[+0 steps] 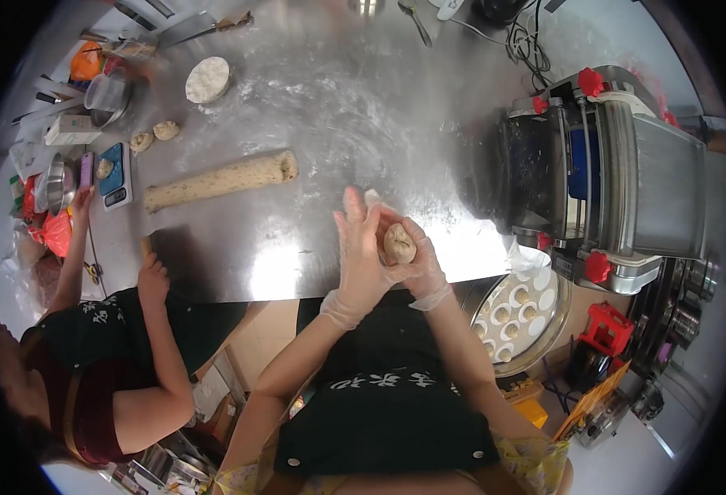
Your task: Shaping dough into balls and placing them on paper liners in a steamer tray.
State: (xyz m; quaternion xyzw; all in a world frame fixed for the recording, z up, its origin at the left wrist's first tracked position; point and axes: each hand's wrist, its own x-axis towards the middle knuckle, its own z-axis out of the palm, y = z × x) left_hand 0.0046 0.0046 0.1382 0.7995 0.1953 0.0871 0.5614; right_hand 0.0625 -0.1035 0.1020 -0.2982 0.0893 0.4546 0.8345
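A small pale dough ball point(399, 245) with a creased top sits between my hands, over the front edge of the metal table. My right hand point(425, 271), in a clear plastic glove, cups it from the right with curled fingers. From the other side, my left hand point(361, 262), gloved too, has its thumb and index finger against the dough; its other fingers point upward. Beyond them to the left lies a long speckled dough log point(218, 183). The underside of the ball is hidden.
At left, a co-worker's hand point(154, 276) grips a wooden-handled tool; the other reaches beside a scale point(115, 176) bearing dough. Two dough pieces point(153, 135) and a bowl of flour point(208, 80) lie farther back. A machine point(610, 177) and a round tray point(554, 330) of dough balls stand right.
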